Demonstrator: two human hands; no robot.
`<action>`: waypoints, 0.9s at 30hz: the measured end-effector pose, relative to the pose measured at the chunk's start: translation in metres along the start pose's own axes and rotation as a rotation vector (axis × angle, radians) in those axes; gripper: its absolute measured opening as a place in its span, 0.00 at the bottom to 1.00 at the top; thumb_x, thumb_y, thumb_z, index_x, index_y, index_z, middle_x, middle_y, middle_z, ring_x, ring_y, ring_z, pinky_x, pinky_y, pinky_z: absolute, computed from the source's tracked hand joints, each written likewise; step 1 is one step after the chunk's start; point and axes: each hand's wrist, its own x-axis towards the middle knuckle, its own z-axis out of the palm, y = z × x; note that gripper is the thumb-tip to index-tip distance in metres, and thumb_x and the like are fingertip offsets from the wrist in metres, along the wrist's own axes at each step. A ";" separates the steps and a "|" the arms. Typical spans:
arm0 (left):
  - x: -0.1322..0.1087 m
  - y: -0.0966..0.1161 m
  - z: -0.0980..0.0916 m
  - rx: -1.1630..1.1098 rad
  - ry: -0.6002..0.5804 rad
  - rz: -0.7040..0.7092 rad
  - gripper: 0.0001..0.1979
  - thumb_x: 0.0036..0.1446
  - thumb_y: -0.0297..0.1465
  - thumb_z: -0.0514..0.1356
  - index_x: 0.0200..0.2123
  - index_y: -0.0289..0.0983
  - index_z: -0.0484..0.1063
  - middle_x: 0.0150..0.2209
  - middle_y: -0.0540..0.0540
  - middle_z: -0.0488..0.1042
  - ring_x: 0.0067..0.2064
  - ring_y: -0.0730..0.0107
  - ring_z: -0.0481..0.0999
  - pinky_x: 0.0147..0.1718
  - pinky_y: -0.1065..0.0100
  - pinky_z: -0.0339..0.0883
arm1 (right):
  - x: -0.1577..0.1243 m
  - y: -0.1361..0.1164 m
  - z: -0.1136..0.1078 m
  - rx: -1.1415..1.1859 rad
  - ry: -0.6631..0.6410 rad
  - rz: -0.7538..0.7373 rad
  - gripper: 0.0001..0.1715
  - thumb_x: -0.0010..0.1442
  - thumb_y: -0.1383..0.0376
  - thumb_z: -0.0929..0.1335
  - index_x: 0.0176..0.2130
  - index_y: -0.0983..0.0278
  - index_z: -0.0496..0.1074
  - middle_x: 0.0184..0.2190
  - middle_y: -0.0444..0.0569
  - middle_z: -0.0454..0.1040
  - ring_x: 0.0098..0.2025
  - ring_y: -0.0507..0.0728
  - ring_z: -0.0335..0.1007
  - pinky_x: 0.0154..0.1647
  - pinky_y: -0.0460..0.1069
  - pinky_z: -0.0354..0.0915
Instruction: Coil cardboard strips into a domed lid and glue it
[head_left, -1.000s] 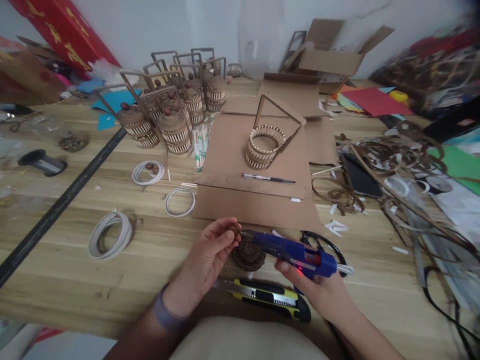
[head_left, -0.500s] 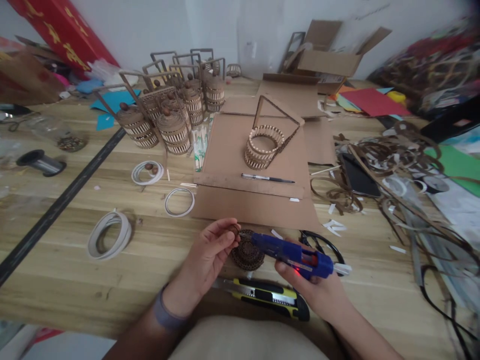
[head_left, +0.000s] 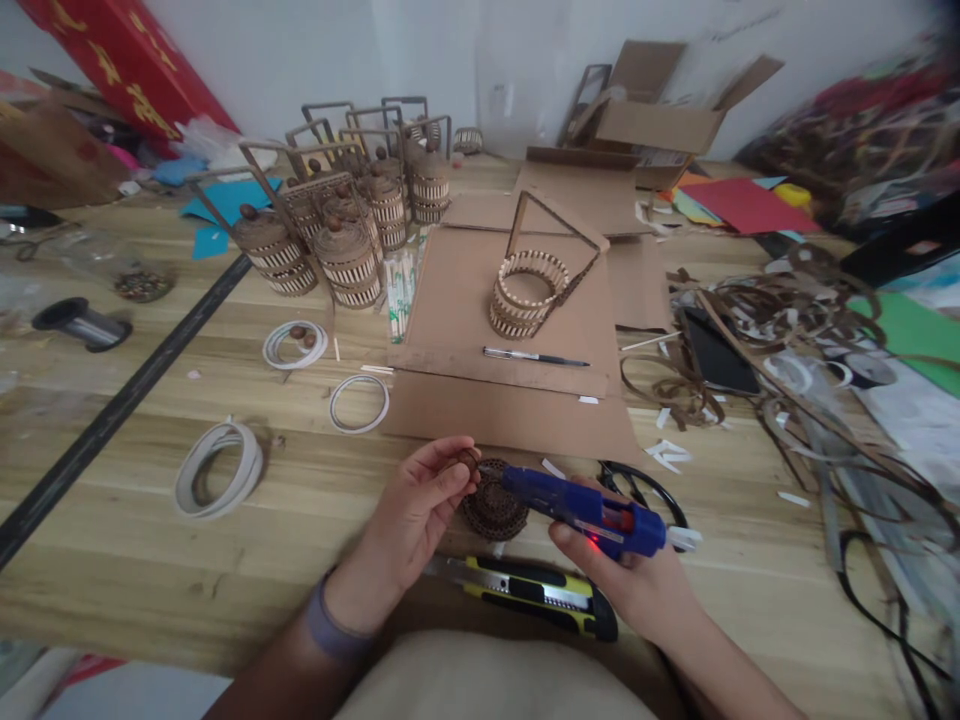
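Note:
My left hand (head_left: 414,520) pinches a small brown bead (head_left: 469,461) between thumb and fingertips. My right hand (head_left: 628,580) grips a blue glue gun (head_left: 585,510), whose nozzle points left and meets the bead. Just below the bead, a round coiled cardboard disc (head_left: 493,511) lies on the wooden table (head_left: 150,560). A yellow and black utility knife (head_left: 536,592) rests at the near edge between my wrists.
An open stick basket with a triangular handle (head_left: 529,290) and a pen (head_left: 536,357) sit on cardboard sheets (head_left: 517,400). Several finished lidded baskets (head_left: 341,235) stand at back left. White rings (head_left: 217,468) lie left; brown strips and scraps (head_left: 780,330) clutter the right. Black scissors (head_left: 645,485) lie beside the gun.

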 end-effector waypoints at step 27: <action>-0.001 -0.003 -0.002 0.011 -0.002 0.013 0.17 0.36 0.28 0.77 0.33 0.37 0.81 0.32 0.51 0.80 0.30 0.79 0.76 0.35 0.78 0.71 | -0.001 0.002 0.000 -0.026 -0.055 -0.051 0.17 0.56 0.52 0.69 0.24 0.60 0.69 0.24 0.46 0.72 0.27 0.56 0.69 0.28 0.49 0.67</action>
